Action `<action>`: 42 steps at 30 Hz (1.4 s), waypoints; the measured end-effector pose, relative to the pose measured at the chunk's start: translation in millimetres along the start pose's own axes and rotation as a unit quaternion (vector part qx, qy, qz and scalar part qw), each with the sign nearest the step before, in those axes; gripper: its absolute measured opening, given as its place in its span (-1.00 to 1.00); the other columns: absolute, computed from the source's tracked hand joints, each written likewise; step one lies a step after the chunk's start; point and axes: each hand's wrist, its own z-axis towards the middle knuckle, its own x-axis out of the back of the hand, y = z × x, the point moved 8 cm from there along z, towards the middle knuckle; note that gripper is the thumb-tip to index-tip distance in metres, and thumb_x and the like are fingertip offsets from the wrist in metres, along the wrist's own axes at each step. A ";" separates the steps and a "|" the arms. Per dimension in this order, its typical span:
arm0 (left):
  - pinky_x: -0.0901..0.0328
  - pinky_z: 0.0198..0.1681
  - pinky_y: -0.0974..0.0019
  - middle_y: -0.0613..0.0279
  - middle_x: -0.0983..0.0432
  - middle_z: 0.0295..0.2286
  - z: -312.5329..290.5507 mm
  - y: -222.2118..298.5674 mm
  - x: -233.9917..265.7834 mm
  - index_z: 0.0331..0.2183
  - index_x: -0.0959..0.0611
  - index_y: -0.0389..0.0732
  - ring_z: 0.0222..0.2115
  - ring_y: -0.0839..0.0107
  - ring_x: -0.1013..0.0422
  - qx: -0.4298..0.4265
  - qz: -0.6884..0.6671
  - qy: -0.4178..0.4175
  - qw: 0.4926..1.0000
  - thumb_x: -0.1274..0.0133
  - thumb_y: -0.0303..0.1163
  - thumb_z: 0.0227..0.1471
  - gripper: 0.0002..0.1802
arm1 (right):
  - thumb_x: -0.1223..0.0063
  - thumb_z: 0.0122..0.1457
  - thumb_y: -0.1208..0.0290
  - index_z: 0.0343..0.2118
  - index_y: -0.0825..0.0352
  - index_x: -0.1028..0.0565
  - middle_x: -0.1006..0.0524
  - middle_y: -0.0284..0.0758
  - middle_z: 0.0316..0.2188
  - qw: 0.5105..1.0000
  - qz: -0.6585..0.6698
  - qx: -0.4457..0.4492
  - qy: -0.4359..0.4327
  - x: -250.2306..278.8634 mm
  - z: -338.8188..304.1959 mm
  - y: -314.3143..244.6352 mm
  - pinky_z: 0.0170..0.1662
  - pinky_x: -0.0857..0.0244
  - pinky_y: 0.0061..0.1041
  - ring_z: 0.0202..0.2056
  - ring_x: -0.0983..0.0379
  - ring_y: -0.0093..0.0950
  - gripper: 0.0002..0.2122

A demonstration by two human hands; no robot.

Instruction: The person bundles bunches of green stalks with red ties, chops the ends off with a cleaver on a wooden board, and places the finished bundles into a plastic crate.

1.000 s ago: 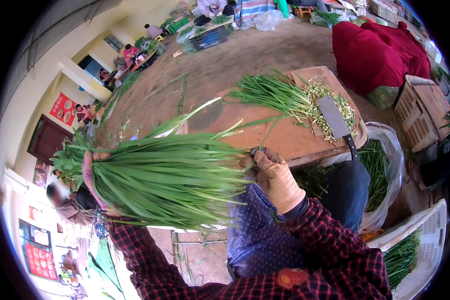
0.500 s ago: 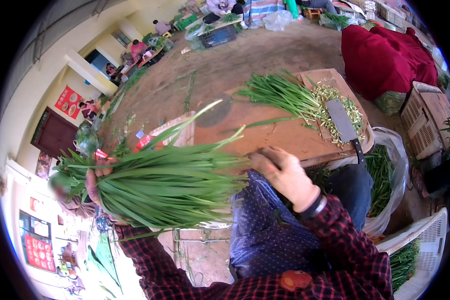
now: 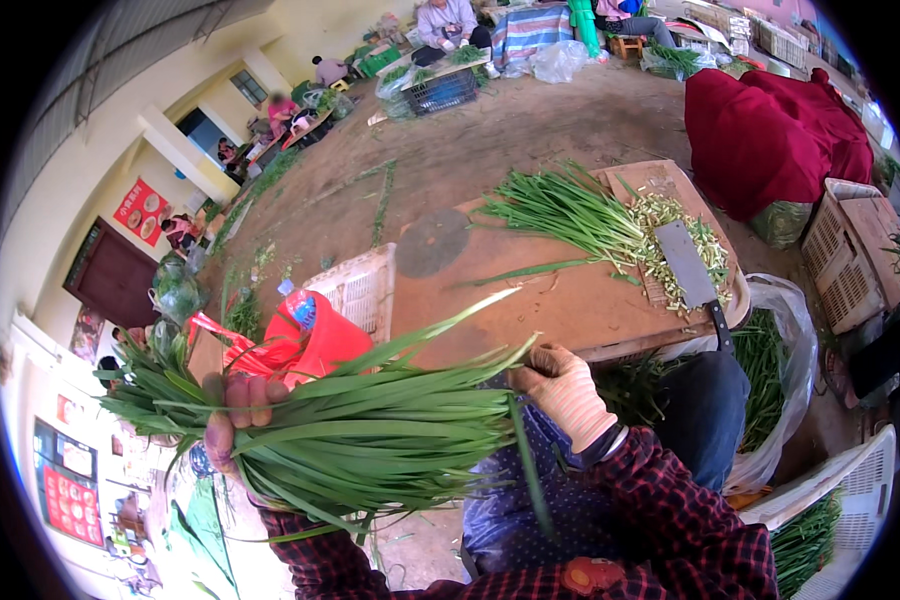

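Left hand out left, curled in a grip; right hand pinching, right forearm angled up-left.

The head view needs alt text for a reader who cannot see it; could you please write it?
A person's left hand grips a large bunch of long green leaves, with the right hand at its right end. Beyond, a cleaver lies on chopped stalks beside more greens on a brown board.
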 end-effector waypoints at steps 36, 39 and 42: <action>-0.18 -0.22 0.43 0.51 -0.28 -0.52 -2.7 -13.3 10.1 -0.28 -0.48 -0.13 -0.42 0.60 -0.22 0.135 -0.069 -0.020 0.988 -0.06 -0.20 0.09 -0.77 | -0.20 0.05 0.23 -0.21 0.36 -0.56 -0.55 -0.10 -0.24 0.942 -0.320 0.089 -0.037 86.6 -42.7 -31.2 -0.09 -0.37 -0.35 -0.18 -0.50 -0.21 -0.68; -0.11 -0.36 0.42 0.43 -0.22 -0.52 -7.4 0.0 12.3 -0.17 -0.46 -0.25 -0.50 0.53 -0.13 0.131 0.007 -0.033 0.991 0.03 -0.11 0.15 -0.61 | -0.20 0.09 0.18 -0.22 0.39 -0.57 -0.59 -0.19 -0.28 0.971 -0.195 0.015 -0.135 51.0 -58.7 -46.8 -0.12 -0.37 -0.43 -0.24 -0.51 -0.40 -0.66; -0.09 -0.38 0.39 0.37 -0.23 -0.51 -8.3 -3.5 4.9 -0.10 -0.46 -0.29 -0.51 0.46 -0.12 0.088 0.176 -0.090 0.976 0.17 -0.04 0.20 -0.51 | -0.15 0.17 0.31 -0.17 0.41 -0.56 -0.61 -0.30 -0.35 0.989 0.062 -0.029 -0.132 27.0 -48.2 -21.1 -0.15 -0.37 -0.56 -0.26 -0.48 -0.61 -0.73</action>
